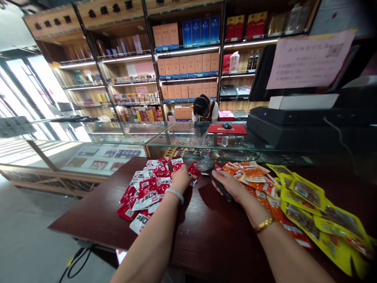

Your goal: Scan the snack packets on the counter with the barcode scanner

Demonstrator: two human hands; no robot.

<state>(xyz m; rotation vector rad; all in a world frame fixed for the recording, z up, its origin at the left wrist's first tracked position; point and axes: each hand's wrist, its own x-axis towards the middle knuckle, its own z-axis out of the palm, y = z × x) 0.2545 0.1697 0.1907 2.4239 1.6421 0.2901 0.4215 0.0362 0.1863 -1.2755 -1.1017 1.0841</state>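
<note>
**Hand and item positions at the packet-scanning surface**

1. Left hand (180, 179): it rests at the far side of the pile of red packets (145, 190), with the fingers curled closed. One red packet (194, 170) sticks out from the grip towards the scanner. A pale bracelet (174, 194) sits on the wrist.

2. Right hand (229, 184): the fingers are wrapped around the handle of the black scanner (207, 165). The scanner head points towards the far edge of the surface and lies just beside the held red packet. A gold bangle (264, 224) sits on the wrist.

3. Surface (203, 232): dark brown wood. The pile of red packets covers the left half, from the far edge towards the left edge. The orange packets (250, 173) lie to the right of the right hand, partly under the forearm. The yellow packets (312, 204) run along the right side, from the far edge to the near right corner.

4. Surroundings: a glass counter (165, 137) stands directly beyond the far edge. A black register (294, 122) and a red mat (226, 129) sit on top of it. Behind the counter a second person (204, 108) bends forward in front of shelves (188, 67) stocked with boxes. A black cable (78, 261) lies on the floor below the near left corner.
</note>
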